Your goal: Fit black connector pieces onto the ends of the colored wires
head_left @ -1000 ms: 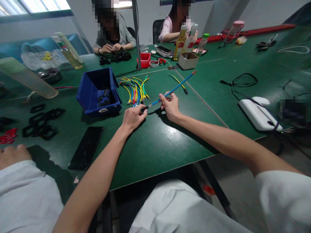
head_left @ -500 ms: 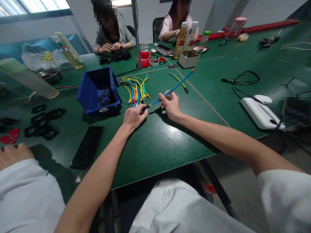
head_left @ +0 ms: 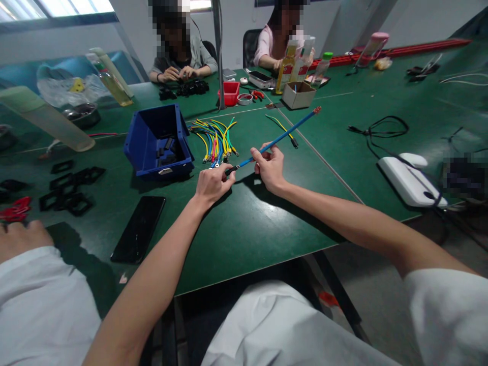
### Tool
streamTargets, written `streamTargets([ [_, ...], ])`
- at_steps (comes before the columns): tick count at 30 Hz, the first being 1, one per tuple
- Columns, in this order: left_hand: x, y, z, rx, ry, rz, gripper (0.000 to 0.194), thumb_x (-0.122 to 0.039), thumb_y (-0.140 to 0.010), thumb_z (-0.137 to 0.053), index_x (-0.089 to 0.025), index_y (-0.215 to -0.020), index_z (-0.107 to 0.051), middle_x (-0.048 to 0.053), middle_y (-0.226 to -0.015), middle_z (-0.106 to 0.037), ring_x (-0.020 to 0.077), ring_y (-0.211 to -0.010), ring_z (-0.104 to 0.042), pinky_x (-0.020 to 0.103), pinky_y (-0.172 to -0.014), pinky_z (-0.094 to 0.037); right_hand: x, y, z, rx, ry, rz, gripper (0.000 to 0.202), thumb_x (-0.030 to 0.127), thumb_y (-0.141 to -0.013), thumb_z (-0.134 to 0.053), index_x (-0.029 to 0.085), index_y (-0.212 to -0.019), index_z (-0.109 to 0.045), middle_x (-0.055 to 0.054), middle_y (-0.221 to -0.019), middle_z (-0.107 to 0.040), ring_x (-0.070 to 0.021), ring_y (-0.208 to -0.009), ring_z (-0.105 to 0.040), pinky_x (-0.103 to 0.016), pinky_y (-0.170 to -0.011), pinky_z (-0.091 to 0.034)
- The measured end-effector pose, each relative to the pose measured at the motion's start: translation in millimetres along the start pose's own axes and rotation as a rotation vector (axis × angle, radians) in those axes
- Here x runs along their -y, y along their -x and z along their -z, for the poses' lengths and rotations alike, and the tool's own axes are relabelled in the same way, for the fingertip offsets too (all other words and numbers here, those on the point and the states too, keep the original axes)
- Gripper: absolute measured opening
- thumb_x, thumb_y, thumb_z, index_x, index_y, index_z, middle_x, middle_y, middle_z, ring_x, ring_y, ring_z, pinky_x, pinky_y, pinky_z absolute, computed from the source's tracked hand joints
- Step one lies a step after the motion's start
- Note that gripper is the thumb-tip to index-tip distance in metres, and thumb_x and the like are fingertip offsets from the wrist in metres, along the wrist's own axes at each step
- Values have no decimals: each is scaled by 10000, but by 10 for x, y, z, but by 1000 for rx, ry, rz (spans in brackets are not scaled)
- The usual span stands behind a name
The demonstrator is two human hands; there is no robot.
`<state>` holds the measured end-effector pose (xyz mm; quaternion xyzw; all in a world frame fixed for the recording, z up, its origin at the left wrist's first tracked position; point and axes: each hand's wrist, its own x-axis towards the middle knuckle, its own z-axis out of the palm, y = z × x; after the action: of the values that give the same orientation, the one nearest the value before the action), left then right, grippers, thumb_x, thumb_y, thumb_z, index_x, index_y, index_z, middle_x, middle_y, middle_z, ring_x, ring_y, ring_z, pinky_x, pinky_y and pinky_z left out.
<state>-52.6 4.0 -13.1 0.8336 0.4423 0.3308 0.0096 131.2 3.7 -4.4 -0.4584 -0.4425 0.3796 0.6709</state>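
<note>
A thick blue cable (head_left: 295,126) slants up to the right above the green table, its far end showing bare copper. My right hand (head_left: 270,168) pinches it near the lower end between thumb and fingers. Around a small black sleeve (head_left: 231,170) at that lower end, my left hand (head_left: 214,185) is closed. A little metal shows where sleeve and cable meet; the rest of the joint is hidden. Just behind my left hand lies a bunch of yellow, green and blue wires (head_left: 215,137) with ring terminals. One yellow-green wire (head_left: 282,128) lies apart, behind the blue cable.
Left of the wires stands a blue bin (head_left: 160,170) with black pieces inside. A black phone (head_left: 139,229) lies near my left forearm. At far left are black frames (head_left: 70,190) and another person's hand (head_left: 25,239). Two people sit opposite. A white device (head_left: 409,180) is at right.
The cable's lower end has moved closer to the black sleeve, and less metal shows between them. Both hands keep their grip. The whole view has shifted slightly.
</note>
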Motion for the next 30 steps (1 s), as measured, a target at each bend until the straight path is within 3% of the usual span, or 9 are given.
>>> streamTargets([
  [6, -11, 20, -52, -105, 60, -24, 213, -319, -842, -592, -175, -959, -696, -27, -561, -609, 112, -493, -549, 239, -566, -397, -50, 7, -32, 14, -46, -66, 515, 574, -683, -746, 239, -896, -419, 90, -595, -535, -49, -357, -392, -200, -338, -297],
  [22, -20, 25, -69, -156, 109, -34, 197, -309, -825, -617, -174, -921, -723, -32, -534, -586, 97, -473, -520, 224, -542, -384, 16, 40, -16, 46, -40, -21, 517, 581, -684, -754, 249, -888, -415, 94, -562, -469, -58, -364, -375, -213, -345, -287],
  [30, 14, 30, -82, -120, 106, -44, 208, -305, -847, -597, -165, -939, -720, -27, -539, -580, 95, -477, -513, 222, -537, -373, -12, 22, -25, 61, -24, -59, 539, 586, -664, -766, 252, -898, -414, 91, -546, -482, -68, -371, -374, -220, -350, -268],
])
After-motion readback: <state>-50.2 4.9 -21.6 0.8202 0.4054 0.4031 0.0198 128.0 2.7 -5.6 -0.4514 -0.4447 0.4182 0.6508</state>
